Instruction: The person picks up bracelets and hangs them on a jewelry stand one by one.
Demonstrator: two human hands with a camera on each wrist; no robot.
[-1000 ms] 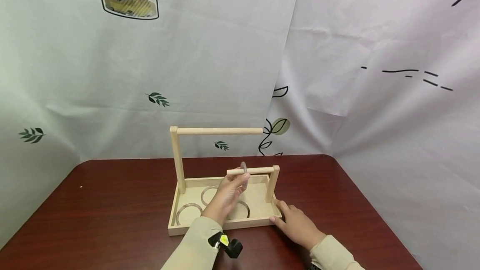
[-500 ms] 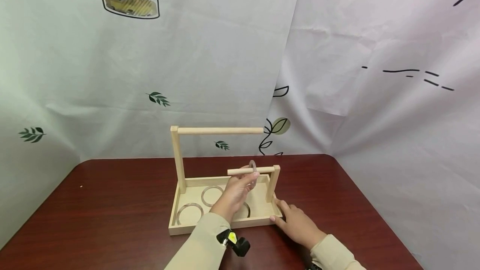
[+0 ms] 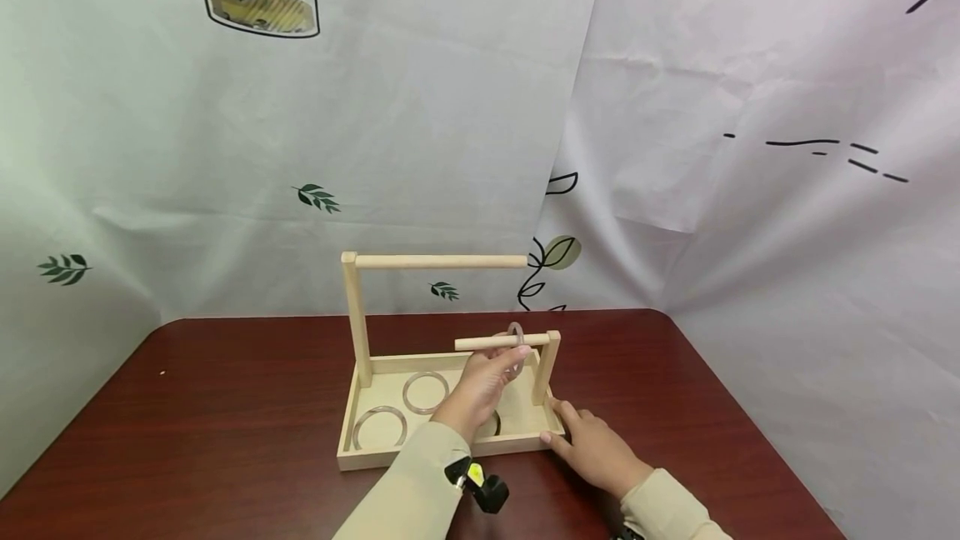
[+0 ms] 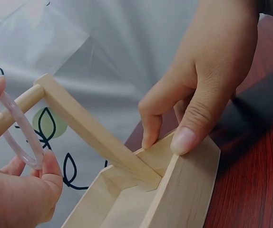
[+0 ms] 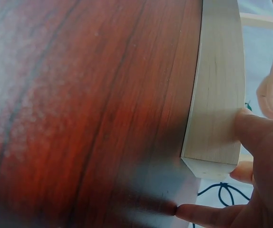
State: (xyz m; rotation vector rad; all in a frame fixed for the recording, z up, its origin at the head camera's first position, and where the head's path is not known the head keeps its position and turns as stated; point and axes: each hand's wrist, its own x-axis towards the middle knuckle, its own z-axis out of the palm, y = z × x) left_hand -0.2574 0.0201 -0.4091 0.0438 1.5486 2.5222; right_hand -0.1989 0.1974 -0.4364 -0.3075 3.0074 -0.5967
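A wooden tray (image 3: pixel 390 458) stands on the dark red table (image 3: pixel 247 407), with a tall post and rod (image 3: pixel 438 261) and a short post and rod (image 3: pixel 480 343). My left hand (image 3: pixel 495 367) pinches a clear ring (image 3: pixel 516 330) that is threaded on the short rod, close to its post (image 3: pixel 546 369). The left wrist view shows the ring (image 4: pixel 20 128) between my thumb and fingers (image 4: pixel 48 175). My right hand (image 3: pixel 581 440) grips the tray's front right corner, thumb on the outer wall (image 4: pixel 189 190), forefinger on the rim.
Two clear rings (image 3: pixel 425 392) (image 3: pixel 378 427) lie flat in the tray; a third (image 3: pixel 491 426) is partly hidden by my left wrist. White printed sheets (image 3: pixel 420 123) hang behind and to the right of the table.
My left hand has slid the ring to the right along the short rod, toward its post. The right hand has stayed on the tray corner.
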